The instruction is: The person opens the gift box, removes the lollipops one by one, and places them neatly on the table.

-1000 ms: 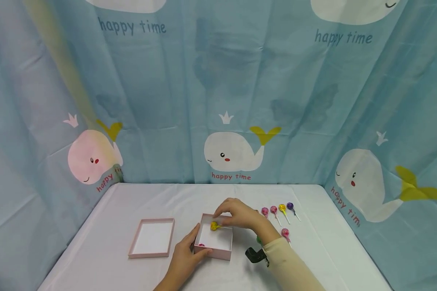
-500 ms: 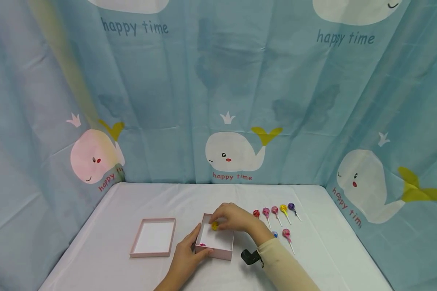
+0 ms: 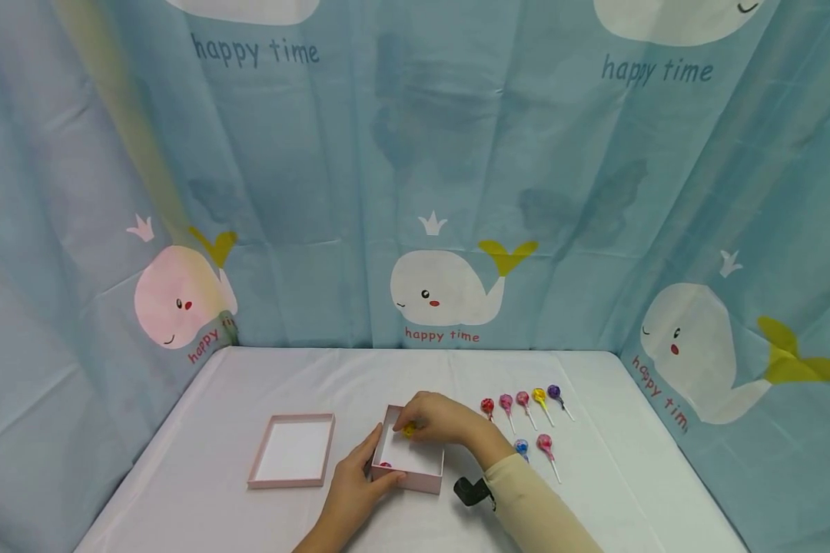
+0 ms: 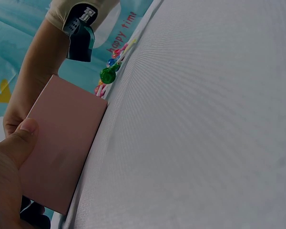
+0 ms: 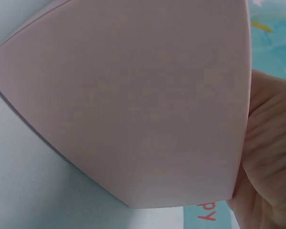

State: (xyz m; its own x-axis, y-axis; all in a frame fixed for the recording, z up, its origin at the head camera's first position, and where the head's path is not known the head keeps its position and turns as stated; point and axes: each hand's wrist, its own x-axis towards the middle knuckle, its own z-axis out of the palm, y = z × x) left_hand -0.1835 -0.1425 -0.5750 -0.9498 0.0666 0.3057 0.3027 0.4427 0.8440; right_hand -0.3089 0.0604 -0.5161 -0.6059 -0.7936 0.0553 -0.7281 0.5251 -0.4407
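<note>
A pink open-topped box [image 3: 422,482] with a white inside stands mid-table. My left hand [image 3: 353,480] grips its left front corner, fingers along the left side and thumb on the front wall; the left wrist view shows the thumb against the pink wall. Inside the box, my right hand [image 3: 446,418] pinches a yellow lollipop [image 3: 410,431], its stick hidden by the fingers. A pink lollipop head [image 3: 385,465] peeks out by the box's near left corner. In the right wrist view the box's wall blocks my right fingertips.
Left of the box lies its pink-rimmed lid [image 3: 254,470], white inside up. Several lollipops lie to the right: a back row with a purple one [image 3: 554,392], and nearer ones, blue [image 3: 522,445] and pink [image 3: 545,442]. A green lollipop [image 4: 107,75] shows in the left wrist view.
My right hand has sunk lower into the box with the yellow lollipop, and its forearm has shifted left, uncovering the red and blue lollipops. My left hand keeps its grip on the box.
</note>
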